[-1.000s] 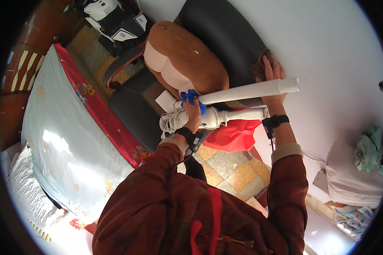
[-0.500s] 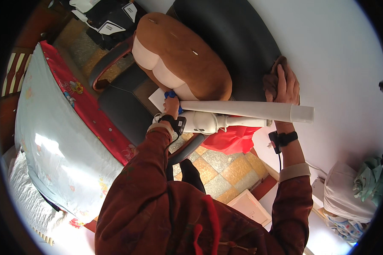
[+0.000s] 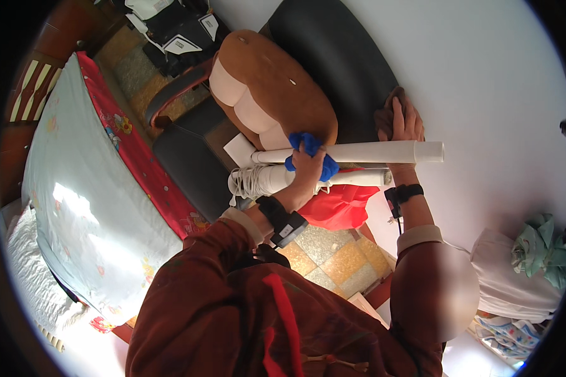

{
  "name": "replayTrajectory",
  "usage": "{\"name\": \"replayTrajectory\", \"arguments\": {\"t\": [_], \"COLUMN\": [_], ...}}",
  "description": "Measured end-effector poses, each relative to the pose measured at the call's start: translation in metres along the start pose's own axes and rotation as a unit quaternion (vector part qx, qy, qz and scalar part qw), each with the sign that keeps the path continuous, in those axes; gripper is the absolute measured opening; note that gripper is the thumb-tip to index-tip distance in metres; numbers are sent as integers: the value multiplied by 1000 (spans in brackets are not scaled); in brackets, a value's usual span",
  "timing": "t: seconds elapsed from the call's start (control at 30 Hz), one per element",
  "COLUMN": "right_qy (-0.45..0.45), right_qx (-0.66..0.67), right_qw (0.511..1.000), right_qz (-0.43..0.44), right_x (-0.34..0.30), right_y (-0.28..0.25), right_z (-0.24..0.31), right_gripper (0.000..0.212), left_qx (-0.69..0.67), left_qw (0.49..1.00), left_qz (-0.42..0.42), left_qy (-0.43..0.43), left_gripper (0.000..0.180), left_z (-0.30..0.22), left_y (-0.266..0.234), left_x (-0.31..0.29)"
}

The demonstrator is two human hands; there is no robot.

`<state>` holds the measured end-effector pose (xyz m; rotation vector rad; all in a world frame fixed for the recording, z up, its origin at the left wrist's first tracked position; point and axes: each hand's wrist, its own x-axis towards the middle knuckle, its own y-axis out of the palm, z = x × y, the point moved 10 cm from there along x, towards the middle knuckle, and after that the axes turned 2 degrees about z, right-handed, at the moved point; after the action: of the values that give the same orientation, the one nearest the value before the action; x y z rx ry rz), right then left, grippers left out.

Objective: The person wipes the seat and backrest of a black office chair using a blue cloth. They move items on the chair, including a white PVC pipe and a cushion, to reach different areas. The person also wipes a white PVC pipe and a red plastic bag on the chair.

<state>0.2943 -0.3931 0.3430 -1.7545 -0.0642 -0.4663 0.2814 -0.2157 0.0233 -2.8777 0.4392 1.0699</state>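
Note:
My left hand (image 3: 308, 164) is closed on a blue cloth (image 3: 329, 168), pressed around a long white tube (image 3: 371, 151). Just below the tube lies a white appliance (image 3: 273, 178) with a cord (image 3: 245, 182) coiled about one end. At the top edge of a black chair's backrest (image 3: 333, 56), my right hand (image 3: 409, 124) closes over a crumpled brown cloth (image 3: 385, 117). The tube's wide end passes over my right wrist. A brown and cream cushion (image 3: 286, 81) leans against the backrest, just beyond the tube.
The chair has a dark seat (image 3: 188, 163) and a curved armrest (image 3: 182, 85). A bed with a pale sheet (image 3: 88, 188) stands on the left. Red fabric (image 3: 339, 207) hangs below the appliance, above the tiled floor (image 3: 324, 242). A white wall (image 3: 484, 94) rises on the right.
My left hand and the blue cloth have slid rightward along the white tube, baring its narrow end and the coiled cord. My right hand stays on the brown cloth; the whole view has shifted slightly.

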Motion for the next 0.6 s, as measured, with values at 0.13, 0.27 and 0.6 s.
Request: {"name": "replayTrajectory", "arguments": {"t": [0.13,0.27,0.6], "right_qy": [16,7,-29], "right_qx": [-10,-7,-4], "right_qw": [1000,1000,1000], "right_qz": [20,19,-9], "right_x": [-1,0,2], "right_y": [2,2,-5], "right_z": [-2,-2,5], "right_gripper": [73,77,71], "left_qx": [90,162,335], "left_qw": [991,972,921], "left_qz": [-68,-94,-93], "left_qy": [-66,-142,-176], "left_gripper": [82,76,70], "left_z": [-3,40,98], "left_y": [-26,-68,-121], "left_x": [1,36,119]}}
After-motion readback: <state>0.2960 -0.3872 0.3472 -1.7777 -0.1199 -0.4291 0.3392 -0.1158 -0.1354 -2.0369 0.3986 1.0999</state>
